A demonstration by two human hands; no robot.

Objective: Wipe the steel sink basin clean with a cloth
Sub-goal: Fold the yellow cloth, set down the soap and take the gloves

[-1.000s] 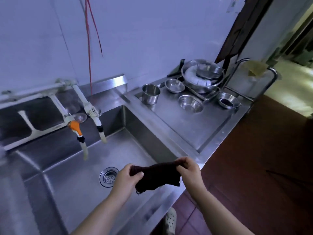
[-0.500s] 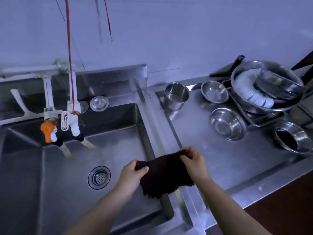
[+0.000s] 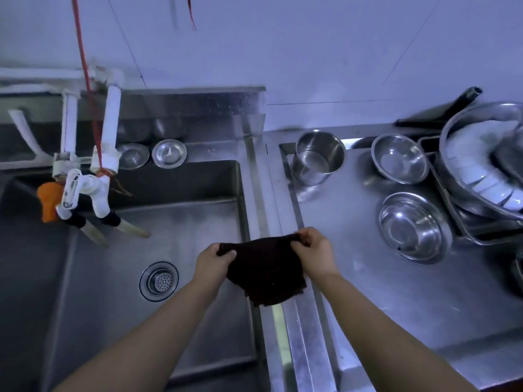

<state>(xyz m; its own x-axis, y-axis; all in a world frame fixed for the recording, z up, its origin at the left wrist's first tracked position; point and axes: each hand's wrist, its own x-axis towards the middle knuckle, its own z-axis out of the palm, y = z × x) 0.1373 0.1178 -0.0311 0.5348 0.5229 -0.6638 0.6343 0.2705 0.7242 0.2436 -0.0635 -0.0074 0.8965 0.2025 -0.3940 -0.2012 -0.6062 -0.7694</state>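
A dark brown cloth (image 3: pixel 264 271) hangs spread between my two hands above the right rim of the steel sink basin (image 3: pixel 181 222). My left hand (image 3: pixel 213 263) pinches its left top corner and my right hand (image 3: pixel 314 251) pinches its right top corner. The cloth's lower edge dangles over the ridge between basin and counter. A round drain strainer (image 3: pixel 159 281) sits in the basin floor to the left of my left hand.
Two white taps (image 3: pixel 100 190), one beside an orange fitting (image 3: pixel 49 200), reach over the basin's back left, with a red cord (image 3: pixel 85 80) hanging there. Two small steel lids (image 3: pixel 169 153) sit on the back ledge. The counter (image 3: pixel 353 292) to the right carries a steel cup (image 3: pixel 318 157), bowls (image 3: pixel 411 226) and a rack of dishes (image 3: pixel 486 171).
The view has swung left and down, from the counter's corner to directly above the sink. My hands kept hold of the cloth, which now hangs more spread out.
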